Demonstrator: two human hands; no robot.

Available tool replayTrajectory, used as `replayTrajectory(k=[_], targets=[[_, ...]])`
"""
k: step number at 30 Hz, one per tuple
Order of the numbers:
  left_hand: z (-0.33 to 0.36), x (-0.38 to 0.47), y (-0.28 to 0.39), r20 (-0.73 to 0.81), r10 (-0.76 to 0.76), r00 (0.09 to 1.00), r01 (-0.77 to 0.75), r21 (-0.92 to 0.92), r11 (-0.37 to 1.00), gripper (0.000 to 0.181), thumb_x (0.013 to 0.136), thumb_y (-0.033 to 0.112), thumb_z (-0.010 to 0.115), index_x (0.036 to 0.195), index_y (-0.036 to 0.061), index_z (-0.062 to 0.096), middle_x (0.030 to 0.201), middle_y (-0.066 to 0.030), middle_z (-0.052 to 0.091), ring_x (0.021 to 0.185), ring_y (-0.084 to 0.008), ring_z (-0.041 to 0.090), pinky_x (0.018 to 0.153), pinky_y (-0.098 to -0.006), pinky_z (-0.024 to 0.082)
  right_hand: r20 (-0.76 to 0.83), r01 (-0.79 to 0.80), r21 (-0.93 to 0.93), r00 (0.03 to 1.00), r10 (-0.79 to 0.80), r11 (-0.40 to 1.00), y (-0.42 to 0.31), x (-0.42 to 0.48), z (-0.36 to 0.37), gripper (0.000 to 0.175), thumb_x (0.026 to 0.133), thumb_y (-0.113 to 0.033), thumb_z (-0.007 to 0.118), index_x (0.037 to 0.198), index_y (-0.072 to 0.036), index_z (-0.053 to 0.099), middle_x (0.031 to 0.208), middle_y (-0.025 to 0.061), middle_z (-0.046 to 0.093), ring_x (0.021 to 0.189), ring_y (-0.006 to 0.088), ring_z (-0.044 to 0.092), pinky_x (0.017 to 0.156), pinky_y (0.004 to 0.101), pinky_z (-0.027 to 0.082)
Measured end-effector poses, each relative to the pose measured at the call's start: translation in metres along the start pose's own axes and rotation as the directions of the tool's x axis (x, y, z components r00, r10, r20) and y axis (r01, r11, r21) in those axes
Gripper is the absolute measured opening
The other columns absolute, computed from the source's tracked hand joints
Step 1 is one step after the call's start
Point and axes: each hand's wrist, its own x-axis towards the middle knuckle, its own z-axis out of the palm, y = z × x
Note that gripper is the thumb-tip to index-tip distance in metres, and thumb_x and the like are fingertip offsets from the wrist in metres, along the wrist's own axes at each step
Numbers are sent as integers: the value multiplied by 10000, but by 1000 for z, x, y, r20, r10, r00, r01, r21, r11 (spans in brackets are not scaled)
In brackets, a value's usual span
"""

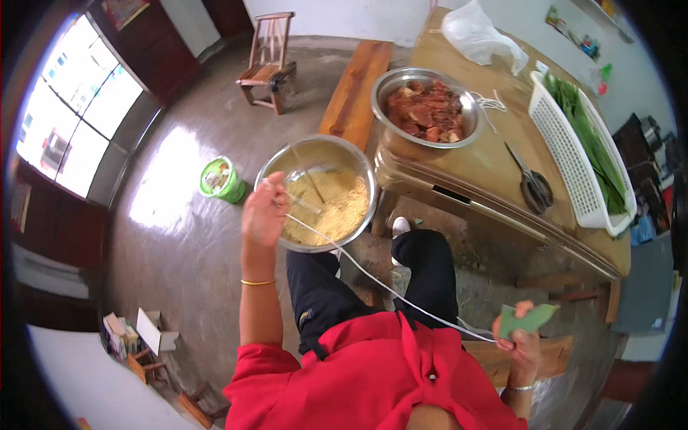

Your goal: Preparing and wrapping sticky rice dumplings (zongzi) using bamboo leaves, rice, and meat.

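Note:
A white string (371, 277) is stretched across my lap between my two hands. My left hand (263, 215) is raised at the near left rim of a steel basin (371, 177), its fingers closed on one end of the string. Yellow grain (344, 209) lies in that basin, with a thin stick standing in it. Out at the lower right, my right hand (521, 344) grips a folded green leaf packet (527, 321); the string runs into this grip. The fingers hide part of the packet, and its contents cannot be seen.
On the table (500, 172) stand a steel bowl of raw meat pieces (424, 113) and a white plastic basket (564, 156) of long leaves. Scissors (532, 183), loose string (492, 102) and a plastic bag (478, 32) lie there too. A green bin (223, 180) sits on the floor.

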Motion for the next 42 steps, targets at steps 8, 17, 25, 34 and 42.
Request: replayTrajectory(k=[8, 17, 25, 34, 42], targets=[[-76, 40, 69, -289, 100, 952, -131, -89, 987, 373, 918, 46, 448, 1289, 12, 422, 653, 51, 356, 459, -9, 262, 349, -160, 240, -136, -241, 66, 959, 248, 968, 26, 3, -55, 318, 827, -178, 649, 1035, -139, 411, 768, 101, 565, 501, 28, 346, 444, 169, 260], [100, -34, 38, 325, 170, 930, -326, 521, 788, 232, 932, 208, 456, 1026, 33, 575, 606, 102, 319, 509, 7, 287, 441, -163, 219, -38, -414, 37, 909, 415, 910, 66, 38, -32, 290, 842, -184, 636, 1020, -149, 409, 762, 67, 555, 478, 41, 337, 420, 186, 271], [188, -85, 40, 889, 145, 434, -883, 388, 266, 102, 853, 91, 545, 930, 34, 581, 711, -39, 594, 503, -125, 474, 465, -278, 377, 136, -231, -470, 935, 328, 852, 101, 108, 14, 288, 832, -191, 641, 1036, -130, 448, 738, -7, 495, 538, 55, 441, 442, 208, 367], [223, -134, 43, 936, 219, -276, -960, -277, -27, 332, 909, 255, 537, 962, -61, 622, 641, -62, 563, 441, -106, 479, 349, -266, 335, 158, -162, -594, 937, 311, 788, 106, 112, 6, 321, 821, -230, 658, 1051, -140, 453, 790, -13, 502, 636, 64, 479, 533, 226, 428], [220, -71, 32, 788, -22, 615, -584, 474, 659, 199, 920, 85, 451, 976, -26, 605, 819, -66, 604, 713, -97, 502, 631, -253, 413, 125, -173, -503, 955, 269, 847, 119, 107, -4, 307, 819, -231, 657, 1039, -154, 458, 772, -23, 486, 598, 62, 453, 503, 219, 398]])
